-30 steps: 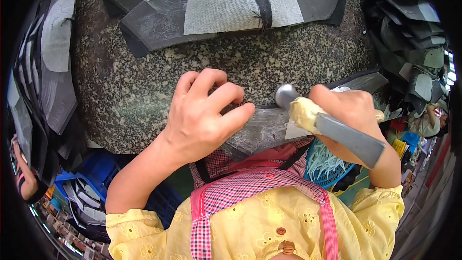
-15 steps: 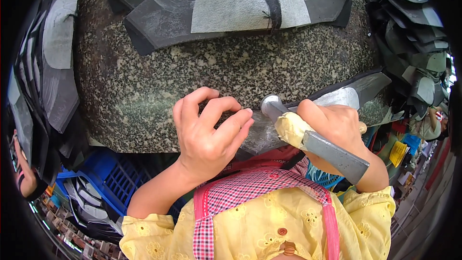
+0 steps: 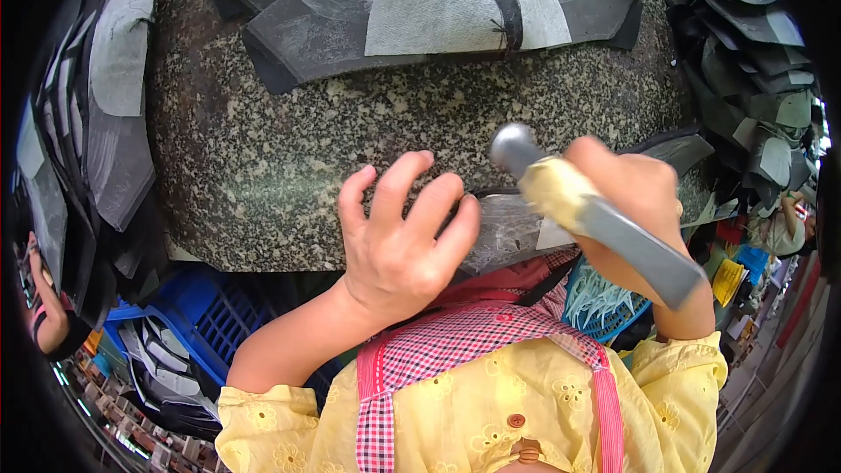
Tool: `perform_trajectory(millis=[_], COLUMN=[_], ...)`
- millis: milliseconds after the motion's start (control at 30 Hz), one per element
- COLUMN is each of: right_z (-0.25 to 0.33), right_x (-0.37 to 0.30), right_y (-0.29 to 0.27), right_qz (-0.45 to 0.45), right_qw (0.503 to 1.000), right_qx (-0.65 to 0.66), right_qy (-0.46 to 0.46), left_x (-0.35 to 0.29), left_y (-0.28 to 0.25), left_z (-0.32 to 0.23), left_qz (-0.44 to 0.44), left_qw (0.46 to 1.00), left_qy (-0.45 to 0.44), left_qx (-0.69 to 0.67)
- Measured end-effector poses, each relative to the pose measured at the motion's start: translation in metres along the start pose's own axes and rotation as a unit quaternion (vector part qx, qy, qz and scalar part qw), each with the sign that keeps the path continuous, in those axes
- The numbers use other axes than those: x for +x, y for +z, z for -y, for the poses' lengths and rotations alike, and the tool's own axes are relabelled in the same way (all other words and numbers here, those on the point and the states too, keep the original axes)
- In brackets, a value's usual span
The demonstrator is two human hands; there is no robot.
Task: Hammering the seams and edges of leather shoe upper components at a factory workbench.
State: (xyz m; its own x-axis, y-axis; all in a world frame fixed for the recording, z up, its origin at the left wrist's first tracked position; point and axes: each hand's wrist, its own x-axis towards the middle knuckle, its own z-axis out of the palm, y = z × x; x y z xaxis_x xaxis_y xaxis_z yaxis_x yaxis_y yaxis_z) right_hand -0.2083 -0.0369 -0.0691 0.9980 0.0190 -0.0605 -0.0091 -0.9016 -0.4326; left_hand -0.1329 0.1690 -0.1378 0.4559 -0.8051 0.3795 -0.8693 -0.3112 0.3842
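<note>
1. The right grip [image 3: 632, 201] is closed around the hammer [image 3: 561, 193], whose round face points toward the left hand and whose flat end slants back over the right forearm. The hammer looks raised over the near piece [image 3: 506, 232].
2. The left grip [image 3: 403, 241] is open: fingers spread and bent, with nothing seen in it. Its thumb is just beside the piece's far edge; whether any fingertip presses the piece cannot be told.
3. The near piece lies at the front edge of the surface [image 3: 289, 166], dark with a pale patch, partly hidden by both hands.
4. The chief risk is a struck thumb or finger: the left hand sits close to the round face, so a blow drifting leftward could land on it.
5. If the left hand is not pinning the piece, it could skid or turn under a blow, and its edges could go out of line.
6. Because the piece lies so near the front edge, a slip could drop it toward the apron [image 3: 464, 346].
7. A loosening grasp would let the hammer twist, so that it lands edge-on and marks the piece.
8. The far panel [image 3: 464, 9] lies well apart from the hammer and seems little at risk.
</note>
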Motion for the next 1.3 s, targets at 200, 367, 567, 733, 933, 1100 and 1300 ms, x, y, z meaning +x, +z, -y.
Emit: perform_trajectory(millis=[200, 367, 567, 733, 933, 1100, 1300], right_z=[0.014, 0.007, 0.016, -0.015, -0.047, -0.082, -0.124], right_x=[-0.007, 0.001, -0.003, -0.039, -0.104, -0.144, -0.164], right_y=[0.006, -0.016, 0.008, -0.005, -0.021, -0.005, 0.012], right_qz=[0.072, -0.027, 0.088, -0.068, -0.24, -0.323, -0.29], right_qw=[0.997, 0.999, 0.995, 0.99, 0.951, 0.897, 0.922], right_qx=[0.0, -0.028, 0.017, 0.093, 0.143, 0.081, -0.106], right_qy=[0.024, -0.032, -0.038, 0.083, 0.134, 0.292, 0.235], left_x=[0.0, -0.008, -0.005, 0.008, 0.072, 0.076, 0.058], left_y=[0.001, -0.005, -0.002, -0.023, 0.027, 0.052, -0.014], left_z=[-0.006, 0.011, 0.012, 0.022, -0.068, -0.078, -0.028], left_qz=[-0.015, -0.001, -0.004, 0.014, 0.096, 0.115, 0.104], left_qw=[0.999, 0.994, 0.999, 0.995, 0.991, 0.979, 0.697], left_qy=[0.013, -0.074, -0.043, -0.059, 0.059, 0.053, -0.326], left_qx=[0.026, -0.086, -0.031, -0.078, -0.077, -0.157, -0.63])
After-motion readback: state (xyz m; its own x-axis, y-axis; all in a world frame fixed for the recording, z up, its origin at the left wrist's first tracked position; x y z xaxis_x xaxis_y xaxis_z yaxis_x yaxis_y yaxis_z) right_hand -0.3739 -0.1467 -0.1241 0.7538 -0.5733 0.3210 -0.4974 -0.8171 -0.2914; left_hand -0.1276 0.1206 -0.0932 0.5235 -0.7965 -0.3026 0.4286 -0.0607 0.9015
